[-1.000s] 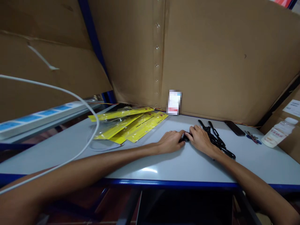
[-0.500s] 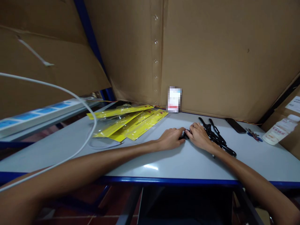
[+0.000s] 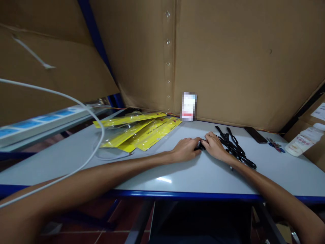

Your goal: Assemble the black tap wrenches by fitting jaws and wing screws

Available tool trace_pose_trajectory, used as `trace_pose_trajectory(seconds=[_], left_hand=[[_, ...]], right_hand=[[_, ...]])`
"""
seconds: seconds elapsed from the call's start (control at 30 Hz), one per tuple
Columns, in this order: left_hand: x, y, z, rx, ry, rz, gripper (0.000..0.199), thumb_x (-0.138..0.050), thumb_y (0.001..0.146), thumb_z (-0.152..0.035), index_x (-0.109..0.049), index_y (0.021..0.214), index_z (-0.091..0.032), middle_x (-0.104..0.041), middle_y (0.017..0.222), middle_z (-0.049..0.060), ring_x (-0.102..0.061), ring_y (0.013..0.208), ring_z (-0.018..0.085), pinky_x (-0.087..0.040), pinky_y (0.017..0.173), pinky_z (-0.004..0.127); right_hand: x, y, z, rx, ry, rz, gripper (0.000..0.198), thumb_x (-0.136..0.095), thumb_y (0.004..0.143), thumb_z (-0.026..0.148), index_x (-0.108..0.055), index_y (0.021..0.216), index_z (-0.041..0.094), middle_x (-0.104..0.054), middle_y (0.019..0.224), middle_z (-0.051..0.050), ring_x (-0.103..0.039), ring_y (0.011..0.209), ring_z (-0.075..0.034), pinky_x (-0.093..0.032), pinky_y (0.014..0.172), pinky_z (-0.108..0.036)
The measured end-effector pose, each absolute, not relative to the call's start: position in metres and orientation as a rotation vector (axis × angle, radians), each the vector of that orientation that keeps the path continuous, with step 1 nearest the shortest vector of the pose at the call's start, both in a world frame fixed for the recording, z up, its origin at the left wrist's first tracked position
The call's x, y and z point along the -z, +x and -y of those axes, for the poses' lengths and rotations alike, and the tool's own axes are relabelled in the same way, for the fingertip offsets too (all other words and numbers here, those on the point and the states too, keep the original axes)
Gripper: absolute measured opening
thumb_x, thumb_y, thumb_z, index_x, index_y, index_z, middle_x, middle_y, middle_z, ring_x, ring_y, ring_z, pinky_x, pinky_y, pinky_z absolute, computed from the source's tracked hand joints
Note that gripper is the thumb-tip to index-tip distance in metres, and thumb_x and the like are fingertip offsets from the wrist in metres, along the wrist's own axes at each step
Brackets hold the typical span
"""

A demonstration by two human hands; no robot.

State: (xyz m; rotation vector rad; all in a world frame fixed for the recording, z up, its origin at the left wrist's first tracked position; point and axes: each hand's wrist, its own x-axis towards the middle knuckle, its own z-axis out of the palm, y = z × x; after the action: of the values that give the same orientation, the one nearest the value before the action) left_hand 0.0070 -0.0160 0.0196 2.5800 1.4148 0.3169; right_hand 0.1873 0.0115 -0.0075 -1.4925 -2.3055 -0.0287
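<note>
Over the middle of the table, my left hand (image 3: 187,149) and my right hand (image 3: 214,146) meet at their fingertips. Both are closed around a small black object (image 3: 201,145), mostly covered by the fingers, so its kind does not show. Just right of my right hand lies a loose heap of black long-handled tools (image 3: 236,149), partly behind that hand and wrist. To the left of my left hand, several yellow-and-clear packages (image 3: 157,133) overlap in a fanned pile.
A white cable (image 3: 73,98) loops across the left foreground near a power strip (image 3: 38,125). A lit phone (image 3: 188,106) leans against the cardboard wall (image 3: 228,61). Farther right lie a dark flat object (image 3: 256,135), keys (image 3: 275,145) and a plastic bottle (image 3: 302,141).
The camera view has shifted slightly. My right hand has edged slightly left and its fingers have moved a little; both hands stay closed on the black object.
</note>
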Motion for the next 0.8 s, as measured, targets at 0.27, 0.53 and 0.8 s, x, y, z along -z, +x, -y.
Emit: trace_pose_trajectory(seconds=[0.27, 0.53, 0.8], left_hand=[[-0.017, 0.005, 0.013, -0.332, 2.596, -1.37, 0.046, -0.055, 0.089, -0.029, -0.053, 0.134, -0.018, -0.074, 0.093, 0.006, -0.069, 0.092, 0.028, -0.046, 0.072, 0.033], [-0.018, 0.004, 0.01, -0.355, 2.603, -1.309, 0.042, -0.056, 0.088, -0.029, -0.056, 0.127, -0.016, -0.072, 0.086, 0.004, -0.067, 0.08, 0.024, -0.043, 0.066, 0.03], [-0.013, 0.003, 0.008, -0.381, 2.627, -1.319, 0.041, -0.056, 0.089, -0.029, -0.057, 0.128, -0.018, -0.073, 0.086, 0.004, -0.068, 0.082, 0.025, -0.041, 0.064, 0.03]], right_hand=[[0.007, 0.194, -0.009, -0.106, -1.346, 2.293, 0.01, -0.046, 0.09, 0.013, -0.05, 0.085, 0.021, -0.058, 0.091, -0.004, -0.055, 0.087, -0.019, -0.041, 0.081, -0.03], [-0.012, 0.207, -0.004, -0.331, -1.041, 2.272, 0.032, -0.049, 0.079, -0.003, -0.067, 0.091, 0.021, -0.065, 0.098, -0.004, -0.06, 0.097, -0.019, -0.044, 0.091, -0.033], [-0.006, 0.208, -0.007, -0.138, -1.155, 2.24, 0.03, -0.051, 0.082, -0.002, -0.072, 0.089, 0.018, -0.069, 0.1, -0.008, -0.062, 0.099, -0.021, -0.046, 0.095, -0.038]])
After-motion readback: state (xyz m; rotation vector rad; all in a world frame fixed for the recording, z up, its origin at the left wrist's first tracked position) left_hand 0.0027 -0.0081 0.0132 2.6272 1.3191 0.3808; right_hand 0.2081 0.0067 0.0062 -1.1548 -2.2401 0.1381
